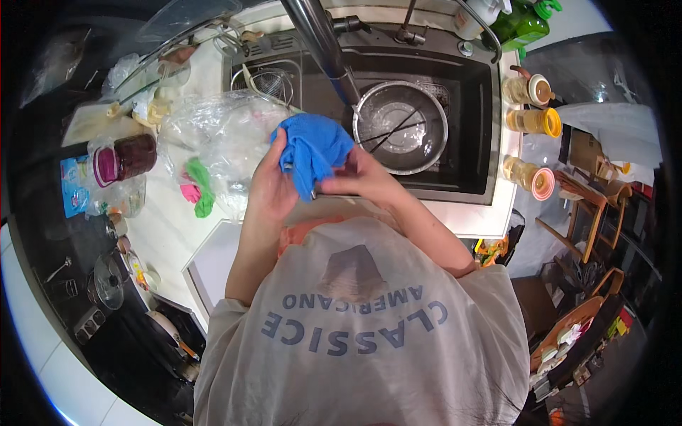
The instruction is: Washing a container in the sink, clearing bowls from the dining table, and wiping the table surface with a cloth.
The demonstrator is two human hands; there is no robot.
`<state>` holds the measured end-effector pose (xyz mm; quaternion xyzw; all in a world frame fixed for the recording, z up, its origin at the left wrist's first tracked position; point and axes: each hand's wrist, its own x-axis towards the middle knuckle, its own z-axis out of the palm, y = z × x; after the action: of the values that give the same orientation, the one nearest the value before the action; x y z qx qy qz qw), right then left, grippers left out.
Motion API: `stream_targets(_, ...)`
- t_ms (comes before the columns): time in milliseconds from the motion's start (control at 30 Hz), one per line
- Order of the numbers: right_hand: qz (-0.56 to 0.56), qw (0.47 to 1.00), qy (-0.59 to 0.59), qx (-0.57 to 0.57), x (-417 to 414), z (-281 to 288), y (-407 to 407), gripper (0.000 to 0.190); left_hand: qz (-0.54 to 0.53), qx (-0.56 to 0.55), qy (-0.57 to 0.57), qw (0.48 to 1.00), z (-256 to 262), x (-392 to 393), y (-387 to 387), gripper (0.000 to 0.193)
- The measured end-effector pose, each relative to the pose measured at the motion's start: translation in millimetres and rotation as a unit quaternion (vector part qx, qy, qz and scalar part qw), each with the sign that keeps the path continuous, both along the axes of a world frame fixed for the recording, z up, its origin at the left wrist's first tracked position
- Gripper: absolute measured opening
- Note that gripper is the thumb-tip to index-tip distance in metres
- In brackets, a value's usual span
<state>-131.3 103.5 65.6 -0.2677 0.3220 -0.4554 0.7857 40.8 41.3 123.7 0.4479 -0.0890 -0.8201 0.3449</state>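
Note:
A bunched blue cloth (314, 146) is held between my two hands, in front of the sink's left part. My left hand (273, 178) grips its left side. On its right side is my right hand (359, 173), slightly blurred, with the fingers partly hidden behind the cloth. A bit of something shiny shows under the cloth's lower end; I cannot tell what it is. Right of my hands, a round metal basin (445, 133) sits in the dark sink (474, 175), with water and a pair of dark chopsticks (391, 133) crossed in it.
The faucet (330, 58) reaches over the basin. Clear plastic bags (213, 133), a wire strainer (269, 85) and green and pink cloths (200, 186) lie to the left. A jar with a dark red body (136, 154) stands farther left. Several bottles, one yellow-rimmed (533, 122), line the right edge.

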Motion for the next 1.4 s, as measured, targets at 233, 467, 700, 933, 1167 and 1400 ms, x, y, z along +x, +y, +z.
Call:
stream_targets(233, -0.134, 0.965, -0.093, 0.203, -48, -37, -9, 0.034, -0.073, -0.077, -0.085, 0.991, -18, -11, -10, 0.035)
stream_targets(467, -0.240, 0.960, 0.028, 0.140, -53, -47, -39, 0.049, -0.080, -0.020, -0.060, 0.995, -63, -59, -28, 0.031)
stream_targets(700, -0.364, 0.921, 0.136, 0.034, -46, -68, -70, 0.040, -0.080, -0.054, -0.088, 0.991, -77, -72, -43, 0.026)
stream_targets(933, -0.271, 0.800, 0.527, -0.092, -3, -40, -74, 0.030, 0.056, -0.103, -0.082, 0.990, -139, -92, -42, 0.022)
stream_targets(1167, -0.229, 0.764, 0.597, -0.086, -1, -58, -79, 0.034, 0.065, -0.052, -0.111, 0.990, -140, -95, -42, 0.023)
stream_targets(1400, -0.266, 0.776, 0.570, -0.055, -6, -53, -80, 0.036, 0.029, -0.104, -0.156, 0.982, -127, -99, -36, 0.023)
